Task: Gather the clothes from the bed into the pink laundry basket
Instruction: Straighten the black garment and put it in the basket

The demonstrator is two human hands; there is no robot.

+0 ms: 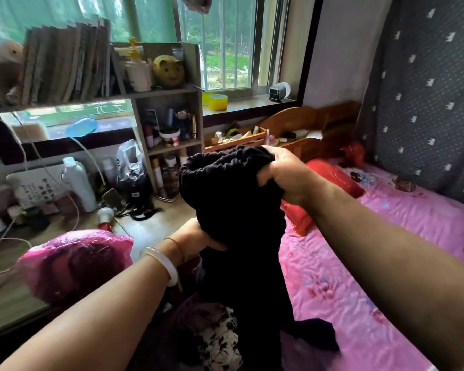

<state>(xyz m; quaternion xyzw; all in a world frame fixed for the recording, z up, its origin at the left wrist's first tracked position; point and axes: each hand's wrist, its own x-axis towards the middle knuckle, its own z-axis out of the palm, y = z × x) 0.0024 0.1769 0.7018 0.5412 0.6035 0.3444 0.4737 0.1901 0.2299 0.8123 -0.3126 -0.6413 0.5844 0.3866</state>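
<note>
A black garment (233, 210) with a gathered waistband hangs in front of me between the desk and the bed. My right hand (284, 175) grips its waistband at the top. Lower down, my left hand (198, 239) holds the cloth at its middle. The garment's lower end drapes down over a pile of clothes (214, 336), among them a black-and-white patterned piece and a purple one. The pile hides whatever holds it, and I cannot make out a basket. The bed (373, 277) has a pink flowered sheet and lies to the right.
A red pillow (332, 180) lies on the bed near the wooden headboard (306, 121). To the left is a cluttered desk (150, 226) with bottles, cables, a shelf unit (169, 124) and a pink plastic bag (75, 263). A patterned grey curtain (426, 89) hangs at the far right.
</note>
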